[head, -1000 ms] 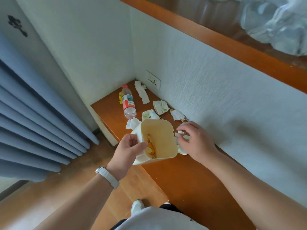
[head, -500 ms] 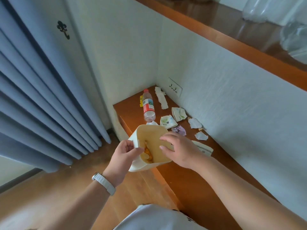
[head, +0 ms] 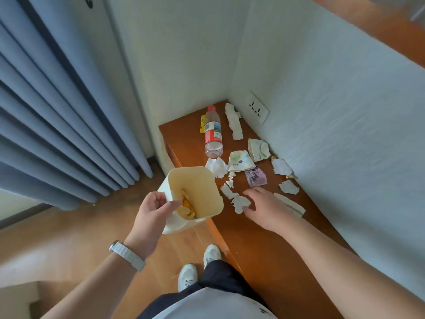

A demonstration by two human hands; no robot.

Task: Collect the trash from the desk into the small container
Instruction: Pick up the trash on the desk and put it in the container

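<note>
Near desk's (head: pixel 264 261) far corner: bottle (head: pixel 213 134), flattened cup (head: pixel 240 162). My left hand (head: pixel 154 215) grips cream container (head: pixel 202 187), orange scraps (head: pixel 186 204) inside; right hand (head: pixel 264 208) pinches crumpled tissue (head: pixel 240 203).

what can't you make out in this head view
- Head view: whether the right hand grips the white paper scrap; its fingers cover the contact.
- The scraps inside the small container: blurred, partly behind the thumb of the left hand.
- Text on the bottle label: too small.
- The yellow item behind the bottle: mostly hidden.
</note>
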